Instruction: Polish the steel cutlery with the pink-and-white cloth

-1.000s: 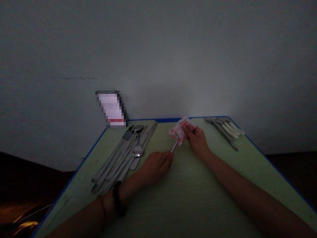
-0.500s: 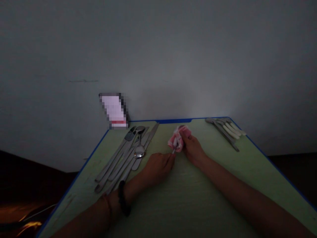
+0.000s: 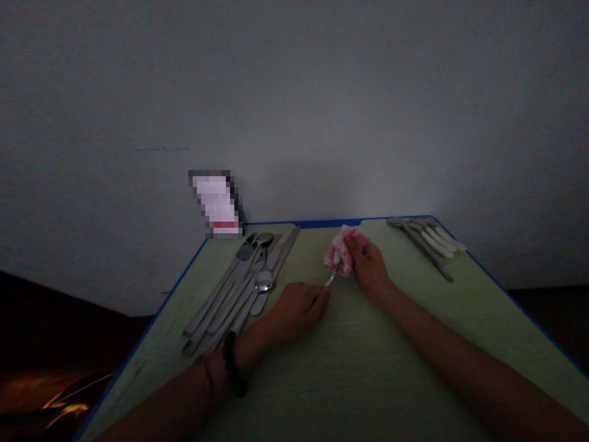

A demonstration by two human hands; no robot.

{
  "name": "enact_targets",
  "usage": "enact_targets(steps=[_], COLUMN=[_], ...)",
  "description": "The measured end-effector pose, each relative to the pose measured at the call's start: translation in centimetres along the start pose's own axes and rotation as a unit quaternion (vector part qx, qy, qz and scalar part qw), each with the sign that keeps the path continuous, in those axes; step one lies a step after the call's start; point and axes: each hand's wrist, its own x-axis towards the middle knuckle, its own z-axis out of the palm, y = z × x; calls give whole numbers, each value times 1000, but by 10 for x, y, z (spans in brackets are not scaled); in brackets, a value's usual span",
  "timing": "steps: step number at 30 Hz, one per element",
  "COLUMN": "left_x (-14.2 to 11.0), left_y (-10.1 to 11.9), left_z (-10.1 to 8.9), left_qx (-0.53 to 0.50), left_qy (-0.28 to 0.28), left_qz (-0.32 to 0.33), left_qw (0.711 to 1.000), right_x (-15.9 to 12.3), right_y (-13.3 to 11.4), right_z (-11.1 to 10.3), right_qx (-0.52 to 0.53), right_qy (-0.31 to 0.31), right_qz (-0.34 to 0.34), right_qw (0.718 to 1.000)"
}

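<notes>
The right hand [image 3: 372, 268] holds a cloth [image 3: 339, 248] (pink-and-white) around a metal utensil [image 3: 331, 279].

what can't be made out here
Head view: the far end of the metal utensil in the left hand, hidden by the pink-and-white cloth in the right hand.
Head view: what the screen shows, covered by pixel blocks.
Head view: the lower ends of some cutlery handles, behind the left forearm.
Head view: the object at lower left, dark and cut off by the edge.

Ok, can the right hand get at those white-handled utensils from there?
Probably yes: only flat metal cutlery lies between the right hand and the white handles, though that hand holds the pink cloth.
</notes>
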Motion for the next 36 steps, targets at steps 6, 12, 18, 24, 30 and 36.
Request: enact_targets(steps=[6, 12, 18, 24, 30, 36], left_x=[0, 2, 1, 5, 2, -3], left_y=[2, -1, -6, -11, -7, 1], left_z=[3, 5, 2, 7, 11, 5], left_qx=[55, 71, -158, -492, -391, -138], left_qy=[19, 33, 33, 7, 71, 142], left_qz=[15, -4, -17, -54, -40, -45], left_qw=[998, 997, 987, 869, 917, 979], right_x=[-10, -15, -1, 13, 11, 11], right_y=[5, 8, 1, -18, -22, -37], right_z=[18, 24, 11, -12, -10, -8], right_qx=[134, 123, 134, 259, 330, 383], right_qy=[48, 65, -5, -141, -180, -174], right_qz=[87, 89, 0, 53, 82, 91], right_qw=[986, 986, 991, 954, 923, 903])
